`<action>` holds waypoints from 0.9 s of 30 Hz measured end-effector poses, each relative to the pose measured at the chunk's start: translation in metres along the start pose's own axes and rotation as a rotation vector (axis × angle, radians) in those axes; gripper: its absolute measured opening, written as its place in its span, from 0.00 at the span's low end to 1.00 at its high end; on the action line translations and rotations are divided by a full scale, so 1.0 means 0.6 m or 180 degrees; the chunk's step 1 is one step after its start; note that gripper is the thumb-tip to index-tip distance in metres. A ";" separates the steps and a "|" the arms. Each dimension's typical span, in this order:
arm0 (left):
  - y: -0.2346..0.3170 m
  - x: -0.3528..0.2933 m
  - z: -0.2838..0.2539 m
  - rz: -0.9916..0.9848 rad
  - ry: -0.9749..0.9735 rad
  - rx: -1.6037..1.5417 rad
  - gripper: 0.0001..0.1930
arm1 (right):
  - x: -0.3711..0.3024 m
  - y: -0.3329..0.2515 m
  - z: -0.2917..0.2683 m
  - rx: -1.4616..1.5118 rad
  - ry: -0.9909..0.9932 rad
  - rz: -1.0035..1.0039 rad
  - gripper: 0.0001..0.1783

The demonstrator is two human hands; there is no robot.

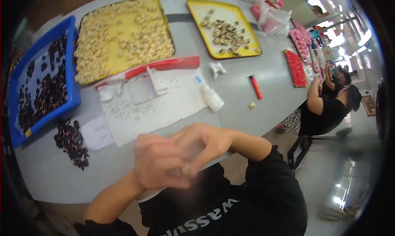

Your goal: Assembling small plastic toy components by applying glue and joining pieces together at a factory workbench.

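Note:
My left hand (158, 164) and my right hand (210, 143) meet close together just in front of the table's near edge. Fingers of both are bent and pinched, partly blurred. A small cream-coloured piece (186, 169) shows at the left fingertips, right beside the right thumb. Whatever else the right fingers pinch is hidden. Beyond the hands lies a white sheet (164, 121) scattered with tiny dark bits. On its right edge rests a white squeeze bottle (213, 99) with a blue tip. Another small cream piece (252, 105) sits on the table near a red tube (255, 87).
A blue tray (73, 71) of black curved pieces stands at left, with a loose black pile (72, 143) and paper slip (97, 133) nearby. Farther back are two yellow trays (109, 42) (257, 51) of small pieces. Crumpled tissue (217, 69) lies mid-table. Co-workers (325, 112) sit right.

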State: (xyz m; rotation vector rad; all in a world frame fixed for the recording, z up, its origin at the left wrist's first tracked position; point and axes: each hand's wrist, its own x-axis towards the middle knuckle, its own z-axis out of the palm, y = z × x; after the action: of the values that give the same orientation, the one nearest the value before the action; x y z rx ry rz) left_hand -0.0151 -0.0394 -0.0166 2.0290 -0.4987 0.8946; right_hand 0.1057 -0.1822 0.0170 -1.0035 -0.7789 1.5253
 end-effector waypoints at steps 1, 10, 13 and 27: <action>0.000 -0.001 0.001 -0.0028 0.0083 -0.0078 0.23 | 0.003 -0.001 0.003 0.0065 0.0011 -0.0057 0.13; 0.000 0.013 0.003 -0.0029 0.0149 0.0122 0.23 | 0.001 0.000 0.003 -0.0146 0.0083 -0.0172 0.09; 0.002 0.016 0.001 -0.0020 0.0172 0.0117 0.21 | 0.003 0.001 0.001 -0.0174 0.0021 -0.0217 0.09; 0.001 0.016 0.001 -0.0040 0.0140 0.0095 0.17 | 0.001 0.002 -0.007 -0.0053 -0.0260 -0.0314 0.09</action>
State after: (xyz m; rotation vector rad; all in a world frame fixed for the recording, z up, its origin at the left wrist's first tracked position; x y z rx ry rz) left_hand -0.0085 -0.0406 -0.0094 2.0326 -0.4505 0.9423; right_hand 0.1088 -0.1823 0.0141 -0.9063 -0.8871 1.4842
